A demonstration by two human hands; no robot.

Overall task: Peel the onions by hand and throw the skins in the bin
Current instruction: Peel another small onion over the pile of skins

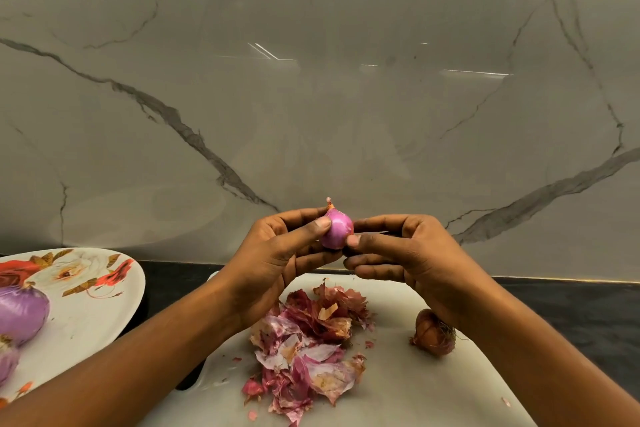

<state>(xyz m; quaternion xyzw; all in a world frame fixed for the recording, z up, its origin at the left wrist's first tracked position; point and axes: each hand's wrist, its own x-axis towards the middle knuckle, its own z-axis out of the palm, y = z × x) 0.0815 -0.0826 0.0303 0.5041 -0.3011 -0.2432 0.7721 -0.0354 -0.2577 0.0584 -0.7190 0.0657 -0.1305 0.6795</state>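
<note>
I hold a small purple onion (336, 230), mostly bare of skin with a dry tip on top, up above the white cutting board (408, 388). My left hand (277, 260) pinches its left side between thumb and fingers. My right hand (398, 253) holds its right side, thumb tip at the lower edge. A heap of pink and brown onion skins (308, 343) lies on the board below my hands. One unpeeled brown onion (433, 333) rests on the board under my right wrist. No bin is in view.
A flowered white plate (86, 305) at the left carries a peeled purple onion (20, 315) and part of another at its lower edge. The dark countertop (571, 315) runs behind the board, backed by a grey veined marble wall (311, 97).
</note>
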